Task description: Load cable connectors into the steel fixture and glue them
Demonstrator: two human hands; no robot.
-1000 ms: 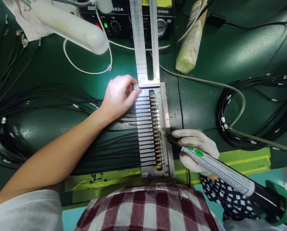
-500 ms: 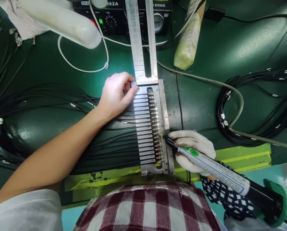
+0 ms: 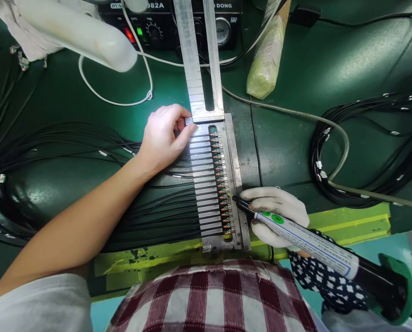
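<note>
A slotted metal fixture [image 3: 206, 193] lies on the bench with several black cables [image 3: 178, 210] in its grooves. Small connectors [image 3: 222, 180] with orange wires line up along its right side. My bare left hand [image 3: 166, 133] pinches the fixture's upper left corner between thumb and fingers. In my gloved right hand [image 3: 278, 210] is a labelled dispensing syringe [image 3: 306, 244], held at a slant. Its narrow tip is at the connector row, just below the middle; whether it touches a connector, I cannot tell.
Behind the fixture, a slotted metal bar [image 3: 195, 83] runs back to a black dispenser controller [image 3: 157, 27]. Coiled cables [image 3: 316, 157] lie at the right, with a hose [image 3: 296, 110] crossing the bench. A white cylinder [image 3: 88, 41] and a wrapped roll [image 3: 266, 64] are at the back.
The view has tilted slightly. Both hands keep their holds, and the syringe tip stays at nearly the same part of the connector row.
</note>
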